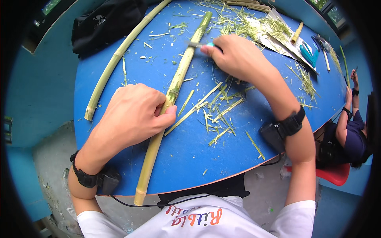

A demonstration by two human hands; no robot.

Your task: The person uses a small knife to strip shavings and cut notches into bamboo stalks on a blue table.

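A bamboo stalk (150,160) lies slantwise on the blue table, its near end jutting past the edge. Its far part is greener, with pale scraped patches. My left hand (135,111) is closed round it near a middle joint, thumb on the right side. Farther up, my right hand (238,57) grips a knife (197,45) by its teal handle, mostly hidden in the fist. The blade lies across the stalk and is slightly blurred. Pale green strips (218,115) are scattered to the right of the stalk.
Another bamboo stalk (107,73) lies to the left, near a black bag (105,25). Shavings (242,23) heap at the back, by a cardboard sheet (283,43), a short bamboo piece (297,32) and teal-handled scissors (309,53). At far right, another person (349,131) holds a green stalk.
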